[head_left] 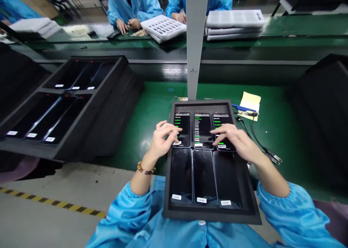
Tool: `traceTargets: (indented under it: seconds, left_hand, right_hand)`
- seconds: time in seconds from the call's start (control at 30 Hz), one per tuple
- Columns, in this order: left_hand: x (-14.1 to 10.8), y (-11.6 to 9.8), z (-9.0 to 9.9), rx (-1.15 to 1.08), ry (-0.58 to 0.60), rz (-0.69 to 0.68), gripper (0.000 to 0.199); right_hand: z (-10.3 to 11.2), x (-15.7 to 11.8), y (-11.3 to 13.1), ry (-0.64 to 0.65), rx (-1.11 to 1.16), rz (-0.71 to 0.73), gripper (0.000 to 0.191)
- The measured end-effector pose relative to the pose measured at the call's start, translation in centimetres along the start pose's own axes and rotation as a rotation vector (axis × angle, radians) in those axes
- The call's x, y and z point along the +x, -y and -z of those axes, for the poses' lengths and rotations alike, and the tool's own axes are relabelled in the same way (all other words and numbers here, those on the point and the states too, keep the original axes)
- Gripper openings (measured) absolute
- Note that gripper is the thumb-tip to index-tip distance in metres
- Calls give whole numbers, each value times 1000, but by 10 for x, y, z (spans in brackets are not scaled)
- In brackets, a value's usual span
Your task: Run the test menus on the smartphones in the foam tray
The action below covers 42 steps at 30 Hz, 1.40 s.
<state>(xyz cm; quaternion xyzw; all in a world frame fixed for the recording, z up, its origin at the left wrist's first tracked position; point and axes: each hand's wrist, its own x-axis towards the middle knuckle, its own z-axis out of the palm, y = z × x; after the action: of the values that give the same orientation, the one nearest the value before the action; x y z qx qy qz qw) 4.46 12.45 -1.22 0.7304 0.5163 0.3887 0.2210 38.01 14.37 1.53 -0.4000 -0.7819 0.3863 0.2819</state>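
A black foam tray [212, 217] in front of me holds two rows of smartphones. In the far row, the left phone [185, 132], the middle phone [204, 130] and the right phone [220, 119] are lit with green and white text. My left hand [163, 137] hovers at the left lit phone, fingers apart and holding nothing. My right hand [235, 137] reaches over the right lit phone with its fingers spread, also empty. Whether the fingertips touch the glass I cannot tell. The near row has dark screens, including a near middle phone [204, 175], with white labels.
Stacked black trays with more dark phones [73, 117] stand at the left. Right of my tray lie a yellow notepad [250, 101], blue pens and black cables [258, 135]. A grey post [194, 52] rises behind it. Co-workers sit across with white trays [164, 27].
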Motion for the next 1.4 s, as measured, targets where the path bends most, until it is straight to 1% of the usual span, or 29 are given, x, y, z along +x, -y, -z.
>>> traceTargets:
  seconds: [0.07,0.1,0.13,0.17,0.23,0.33,0.43,0.6,0.7,0.83,0.93,1.03,1.27,1.33,1.4]
  left_hand:
    - [3,5,2,-67,-125,64,52]
    - [7,9,2,-83,-187,102,55]
    - [13,13,1,-91,-229,132,54]
    - [20,18,-1,-97,-248,149,51]
    - [33,28,-8,-99,-242,144,44]
    - [42,38,-17,-75,-234,105,40]
    - [36,39,-22,-54,-221,72,38]
    - [21,34,-16,14,-138,2,39]
    - [21,32,-12,102,-91,-38,43]
    - [25,30,-8,211,-28,-19,41]
    - [27,28,-7,214,-33,-45,40]
    - [27,27,-7,202,-30,-68,41]
    - [29,25,-9,227,3,-32,41]
    - [30,25,-10,223,-1,-34,43]
    - [29,25,-9,206,-33,-48,43]
  right_hand:
    - [6,-7,-9,-262,77,-88,54]
    - [6,-9,-14,-396,72,-135,52]
    - [6,-10,-19,-499,48,-172,51]
    - [5,-9,-25,-560,16,-190,51]
    - [1,-7,-35,-602,-43,-171,50]
    - [-4,-5,-50,-599,-116,-85,47]
    - [-6,-7,-56,-563,-166,-38,44]
    - [-5,-10,-53,-528,-193,-28,43]
    - [-2,-13,-54,-509,-198,-19,43]
    - [2,-16,-60,-444,-260,-50,44]
    - [5,-17,-63,-438,-286,-70,45]
    - [5,-17,-65,-430,-272,-38,46]
    - [5,-16,-67,-425,-287,-69,47]
    - [5,-18,-65,-446,-261,-45,48]
    - [6,-22,-62,-461,-220,13,48]
